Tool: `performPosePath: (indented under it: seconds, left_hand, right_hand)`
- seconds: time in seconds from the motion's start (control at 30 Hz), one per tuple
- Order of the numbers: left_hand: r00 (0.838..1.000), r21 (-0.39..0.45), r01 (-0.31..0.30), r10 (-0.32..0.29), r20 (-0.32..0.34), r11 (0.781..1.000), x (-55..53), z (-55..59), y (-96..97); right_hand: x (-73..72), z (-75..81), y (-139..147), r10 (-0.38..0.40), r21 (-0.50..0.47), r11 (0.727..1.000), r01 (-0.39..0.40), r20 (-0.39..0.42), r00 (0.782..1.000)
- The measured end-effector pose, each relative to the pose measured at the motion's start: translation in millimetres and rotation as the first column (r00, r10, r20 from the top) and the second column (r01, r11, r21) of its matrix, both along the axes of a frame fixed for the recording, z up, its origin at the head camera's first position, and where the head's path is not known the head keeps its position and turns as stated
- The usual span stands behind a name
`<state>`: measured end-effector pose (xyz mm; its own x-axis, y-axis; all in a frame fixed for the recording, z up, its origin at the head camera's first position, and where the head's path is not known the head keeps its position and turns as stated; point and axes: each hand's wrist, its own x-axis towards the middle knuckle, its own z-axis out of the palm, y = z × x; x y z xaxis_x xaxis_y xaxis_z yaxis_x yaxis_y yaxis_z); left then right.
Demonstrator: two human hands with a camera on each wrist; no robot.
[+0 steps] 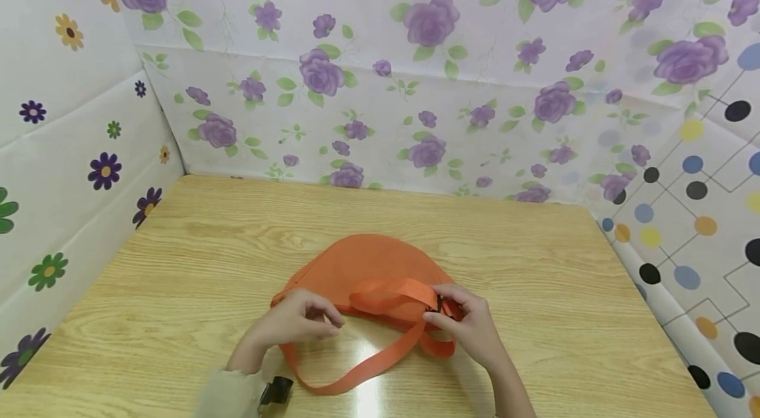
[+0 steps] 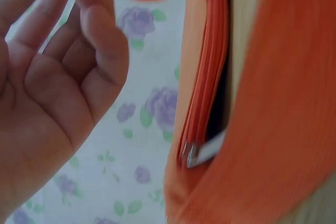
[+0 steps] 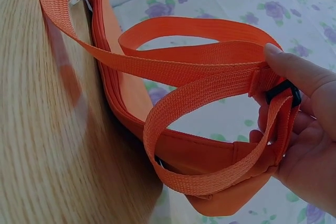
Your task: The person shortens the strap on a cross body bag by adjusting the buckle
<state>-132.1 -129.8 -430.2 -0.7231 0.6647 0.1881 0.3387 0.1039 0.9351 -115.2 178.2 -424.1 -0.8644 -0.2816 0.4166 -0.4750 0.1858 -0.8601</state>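
An orange waist bag [image 1: 368, 256] lies on the table, its curved side away from me and its zipper [image 2: 207, 72] facing me. My right hand [image 1: 472, 326] pinches the orange webbing strap [image 3: 210, 80] beside a black slider buckle [image 3: 283, 93] at the bag's right end. From there the strap loops forward over the table to the left end. Over the bag's left end is my left hand [image 1: 299, 318], fingers loosely bent, holding nothing. A metal zipper pull [image 2: 191, 153] shows near that end in the left wrist view.
The wood-grain table [image 1: 237, 227] is bordered by a purple-flowered sheet [image 1: 368, 95] behind, a flower-patterned sheet [image 1: 59, 141] at left and a dotted sheet [image 1: 700, 246] at right. A small black piece [image 1: 276, 391] sits by the left sleeve.
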Motion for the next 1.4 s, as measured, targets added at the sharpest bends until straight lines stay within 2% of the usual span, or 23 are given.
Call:
performPosePath:
  seconds: [0.1,0.3,0.57,0.67,0.77,0.9,1.07,1.23,1.3,1.4]
  left_hand:
    - [1.000,0.007,-0.016,0.016,-0.016,1.000,-0.1,-1.3,9.0]
    - [0.999,0.006,-0.033,0.033,0.007,0.999,0.6,-2.6,23.3]
    - [0.999,0.016,-0.018,0.017,0.028,1.000,2.9,-2.8,42.5]
    - [0.999,0.005,-0.019,0.018,0.048,1.000,4.6,-2.8,50.4]
    - [0.995,-0.034,-0.030,0.033,0.098,0.999,6.9,-2.3,58.3]
    - [0.985,-0.052,-0.004,0.013,0.174,0.999,9.0,-2.6,68.8]
    - [0.978,-0.032,0.044,-0.036,0.203,0.999,8.8,-6.8,80.1]
    - [0.967,-0.011,0.060,-0.056,0.247,0.998,10.7,-8.8,88.0]
    - [0.967,-0.018,0.070,-0.063,0.246,0.997,11.5,-8.4,90.2]
    - [0.979,-0.067,0.092,-0.078,0.186,0.993,10.9,-9.1,92.1]
  right_hand:
    - [0.4,0.9,-0.6,0.009,-0.003,1.000,-0.009,-0.006,1.000]
    - [0.2,0.5,-0.7,0.002,0.006,1.000,-0.002,0.006,1.000]
    - [-0.1,-0.3,-0.5,-0.016,0.008,1.000,0.015,0.026,1.000]
    - [0.0,-0.2,-0.1,-0.017,0.001,1.000,0.017,0.032,0.999]
    - [-0.1,-0.1,0.1,-0.010,-0.006,1.000,0.010,0.036,0.999]
    - [-0.2,0.0,0.1,0.001,-0.015,1.000,0.000,0.038,0.999]
    - [0.3,0.2,-0.1,0.021,-0.030,0.999,-0.020,0.036,0.999]
    - [0.9,-0.2,-0.3,0.042,-0.048,0.998,-0.040,0.038,0.998]
    - [1.1,-0.2,-0.5,0.044,-0.050,0.998,-0.042,0.038,0.998]
    - [1.3,-0.3,-0.7,0.040,-0.050,0.998,-0.038,0.037,0.999]
